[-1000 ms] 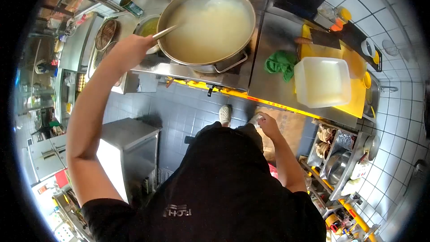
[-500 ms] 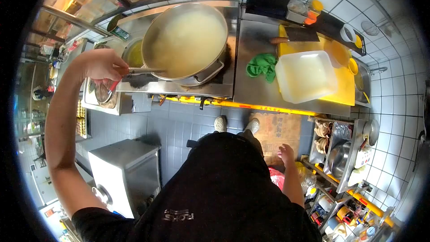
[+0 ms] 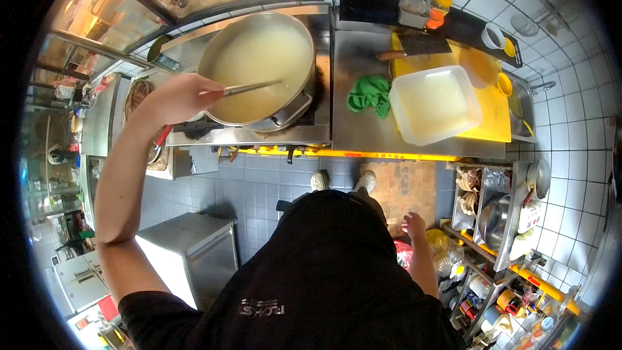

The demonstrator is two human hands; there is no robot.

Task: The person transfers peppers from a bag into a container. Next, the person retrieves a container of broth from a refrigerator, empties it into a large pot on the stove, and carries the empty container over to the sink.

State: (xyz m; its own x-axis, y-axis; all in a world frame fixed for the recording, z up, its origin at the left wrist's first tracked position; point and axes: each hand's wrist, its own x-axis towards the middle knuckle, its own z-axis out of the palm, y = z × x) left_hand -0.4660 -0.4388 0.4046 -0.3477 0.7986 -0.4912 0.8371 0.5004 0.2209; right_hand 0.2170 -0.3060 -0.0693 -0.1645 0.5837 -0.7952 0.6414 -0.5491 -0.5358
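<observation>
My left hand (image 3: 194,95) is closed around the end of a long, thin, metal-looking utensil (image 3: 253,87). The utensil reaches over the near rim into a large steel pot (image 3: 310,94) of cloudy, pale yellow liquid (image 3: 265,52); its exact kind is unclear. The pot stands on the stove. My right hand (image 3: 413,224) hangs low at my side, fingers loosely bent and apart, holding nothing. It is above the floor near a flattened cardboard sheet (image 3: 408,188) and a red plastic bag (image 3: 403,254).
Right of the stove, a steel counter (image 3: 359,133) bears a green cloth (image 3: 369,95), a yellow cutting board (image 3: 495,126), a white plastic tub (image 3: 424,133) and a cleaver (image 3: 424,44). A sink (image 3: 523,128) adjoins it. A steel cabinet (image 3: 194,233) stands behind on the left; shelves (image 3: 505,227) on the right.
My left hand has moved right, closer to the pot, and the utensil now extends farther over the liquid. My right hand stays low at my side. The view has shifted slightly.
</observation>
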